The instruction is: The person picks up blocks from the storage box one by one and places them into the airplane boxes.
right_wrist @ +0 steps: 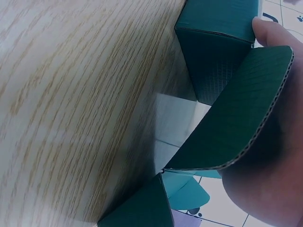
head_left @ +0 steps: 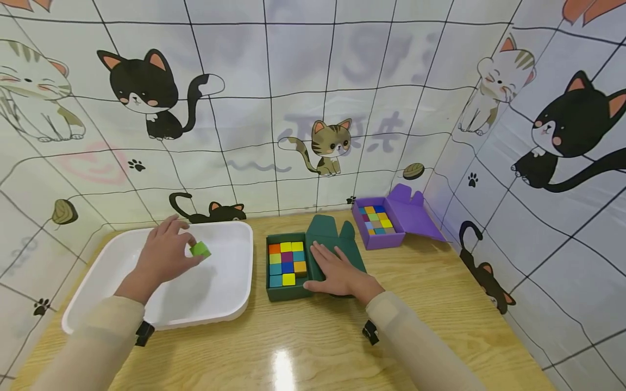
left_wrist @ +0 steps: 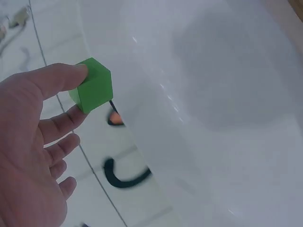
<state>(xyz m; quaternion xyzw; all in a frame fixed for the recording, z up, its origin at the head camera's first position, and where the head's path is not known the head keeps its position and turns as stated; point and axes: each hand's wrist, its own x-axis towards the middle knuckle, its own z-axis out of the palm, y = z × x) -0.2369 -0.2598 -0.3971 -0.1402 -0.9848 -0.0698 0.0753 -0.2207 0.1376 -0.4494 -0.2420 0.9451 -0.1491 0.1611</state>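
Note:
A small green cube (head_left: 200, 249) is pinched between the thumb and forefinger of my left hand (head_left: 168, 252), above the white tray (head_left: 244, 282). The left wrist view shows the same green cube (left_wrist: 95, 85) at the fingertips, the other fingers loosely bent. My right hand (head_left: 339, 272) lies with fingers spread on the opened lid (head_left: 329, 231) of a dark green box (head_left: 288, 294), its thumb at the box's edge. Inside the box sit rows of coloured cubes (head_left: 287, 267). In the right wrist view a rounded lid flap (right_wrist: 236, 113) hides part of that hand.
A purple box (head_left: 386, 241) with its lid (head_left: 415, 214) open stands at the back right, holding several coloured cubes (head_left: 376, 217). The wooden table (head_left: 313, 342) meets a cat-patterned wall covering (head_left: 303, 65) behind and at the right.

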